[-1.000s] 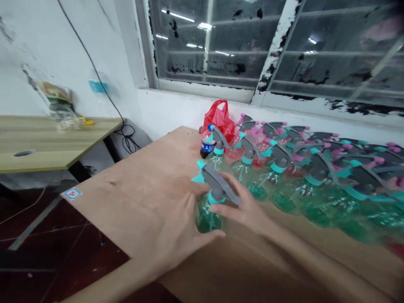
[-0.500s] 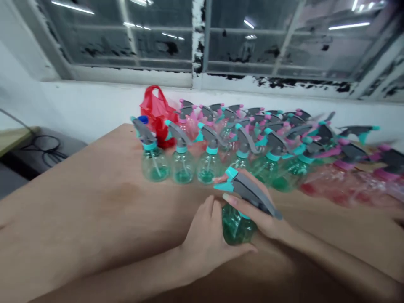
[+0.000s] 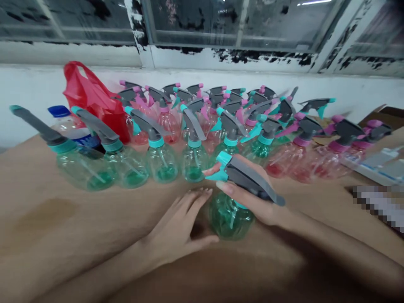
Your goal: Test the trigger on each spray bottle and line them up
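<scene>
A green spray bottle [image 3: 229, 216] with a grey trigger and teal nozzle stands on the brown table [image 3: 78, 223] in front of me. My right hand [image 3: 252, 198] is wrapped around its neck under the trigger head. Just to the bottle's left, my left hand [image 3: 178, 225] rests on the table with fingers stretched out and the thumb near the bottle's base. Behind them stand rows of green spray bottles [image 3: 162, 162] and pink spray bottles [image 3: 293, 162].
A red plastic bag [image 3: 91, 99] and a blue-capped soda bottle [image 3: 71, 128] sit at the back left. A white wall and a window run behind the table. Flat white items [image 3: 375, 166] and a brown box [image 3: 386, 113] lie at the right.
The view has swung right along the rows of bottles. My left hand has come off the green bottle and spread open beside it. The right hand keeps its hold.
</scene>
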`<state>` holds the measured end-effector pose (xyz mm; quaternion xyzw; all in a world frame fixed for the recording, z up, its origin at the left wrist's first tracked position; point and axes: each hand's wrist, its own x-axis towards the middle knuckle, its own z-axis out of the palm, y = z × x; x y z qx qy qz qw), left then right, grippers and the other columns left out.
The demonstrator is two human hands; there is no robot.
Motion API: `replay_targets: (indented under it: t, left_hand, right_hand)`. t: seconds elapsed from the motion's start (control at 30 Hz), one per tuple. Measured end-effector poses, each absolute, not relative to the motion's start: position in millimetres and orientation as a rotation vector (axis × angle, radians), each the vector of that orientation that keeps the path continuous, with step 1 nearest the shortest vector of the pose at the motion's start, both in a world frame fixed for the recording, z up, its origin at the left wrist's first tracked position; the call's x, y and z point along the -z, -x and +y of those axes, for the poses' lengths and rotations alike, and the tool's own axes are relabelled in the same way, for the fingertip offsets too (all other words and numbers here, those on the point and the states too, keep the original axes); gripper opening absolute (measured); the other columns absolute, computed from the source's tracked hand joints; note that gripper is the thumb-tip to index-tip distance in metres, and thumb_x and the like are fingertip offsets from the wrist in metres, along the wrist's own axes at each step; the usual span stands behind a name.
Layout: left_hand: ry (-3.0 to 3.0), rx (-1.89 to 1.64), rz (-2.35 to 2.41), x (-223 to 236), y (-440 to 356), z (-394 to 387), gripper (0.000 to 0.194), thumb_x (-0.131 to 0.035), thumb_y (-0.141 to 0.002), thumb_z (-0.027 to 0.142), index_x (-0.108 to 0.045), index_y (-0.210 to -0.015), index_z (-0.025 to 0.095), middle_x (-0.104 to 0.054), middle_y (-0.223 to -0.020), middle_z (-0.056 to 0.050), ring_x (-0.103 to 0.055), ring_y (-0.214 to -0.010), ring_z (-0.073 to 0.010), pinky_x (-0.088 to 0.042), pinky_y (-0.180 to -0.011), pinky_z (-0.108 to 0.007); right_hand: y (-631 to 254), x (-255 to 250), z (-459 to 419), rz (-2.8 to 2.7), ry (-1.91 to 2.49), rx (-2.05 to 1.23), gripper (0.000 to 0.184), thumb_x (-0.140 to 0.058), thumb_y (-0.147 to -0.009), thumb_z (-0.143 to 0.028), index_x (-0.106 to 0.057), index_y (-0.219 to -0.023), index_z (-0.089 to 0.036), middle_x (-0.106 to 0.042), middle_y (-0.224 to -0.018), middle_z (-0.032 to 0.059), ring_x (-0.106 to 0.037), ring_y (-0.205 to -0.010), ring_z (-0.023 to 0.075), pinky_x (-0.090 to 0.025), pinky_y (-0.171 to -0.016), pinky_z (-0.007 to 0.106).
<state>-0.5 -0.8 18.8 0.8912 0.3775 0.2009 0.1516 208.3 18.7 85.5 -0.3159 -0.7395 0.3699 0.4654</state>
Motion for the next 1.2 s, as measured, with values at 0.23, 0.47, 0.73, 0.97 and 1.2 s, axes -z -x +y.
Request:
replay_targets:
  t: [0.23,0.47,0.73,0.97,1.2]
  left_hand:
    - [-2.753,-0.383,1.121,-8.0,5.7,0.6,0.056,-0.054,-0.094,0.036,-0.037,-0.143,0.016,-0.045,-0.146,-0.016,-0.042,-0.134,-0.032,-0.036,-0.108,-0.051]
    - [-2.779,-0.406,1.162,-5.5,5.0,2.4,0.057,-0.053,-0.093,0.041,-0.04,-0.141,0.013,-0.044,-0.146,-0.018,-0.041,-0.134,-0.0344,-0.038,-0.106,-0.053]
    - [-2.772,-0.392,1.159,-9.6,2.6,2.3,0.054,-0.053,-0.093,0.039,-0.046,-0.137,0.009,-0.049,-0.142,-0.019,-0.046,-0.131,-0.0338,-0.038,-0.107,-0.052]
    - [-2.777,-0.365,1.166,-10.7,1.2,1.1,0.057,-0.053,-0.093,0.041,-0.041,-0.141,0.013,-0.044,-0.147,-0.015,-0.042,-0.134,-0.0309,-0.035,-0.109,-0.05]
    - [-2.767,-0.347,1.149,-8.7,2.6,1.8,0.061,-0.051,-0.095,0.043,-0.038,-0.144,0.009,-0.039,-0.149,-0.018,-0.035,-0.138,-0.0312,-0.031,-0.111,-0.05]
  right_hand:
    - [-210.5,-85.1,21.2,-1.865,0.76,-0.883,0.017,-0.061,-0.085,-0.026,-0.065,-0.1,-0.02,-0.061,-0.081,-0.0004,-0.058,-0.068,0.0129,-0.047,-0.064,0.027]
    - [-211.9,-85.5,21.2,-1.84,0.756,-0.991,0.022,-0.062,-0.084,-0.032,-0.065,-0.105,-0.025,-0.061,-0.08,-0.001,-0.056,-0.065,0.0132,-0.049,-0.071,0.029]
    - [-210.2,-89.3,19.9,-1.852,0.742,-0.943,0.023,-0.064,-0.081,-0.035,-0.065,-0.101,-0.025,-0.062,-0.08,-0.0006,-0.053,-0.06,0.0128,-0.047,-0.059,0.028]
    - [-211.0,-86.9,18.9,-1.838,0.77,-0.885,0.023,-0.065,-0.082,-0.046,-0.062,-0.088,-0.024,-0.059,-0.074,-0.0017,-0.055,-0.061,0.0133,-0.046,-0.058,0.028]
    - [-210.0,-87.1,18.0,-1.792,0.854,-0.867,0.022,-0.063,-0.085,-0.044,-0.062,-0.082,-0.022,-0.062,-0.076,-0.001,-0.06,-0.068,0.014,-0.047,-0.062,0.028]
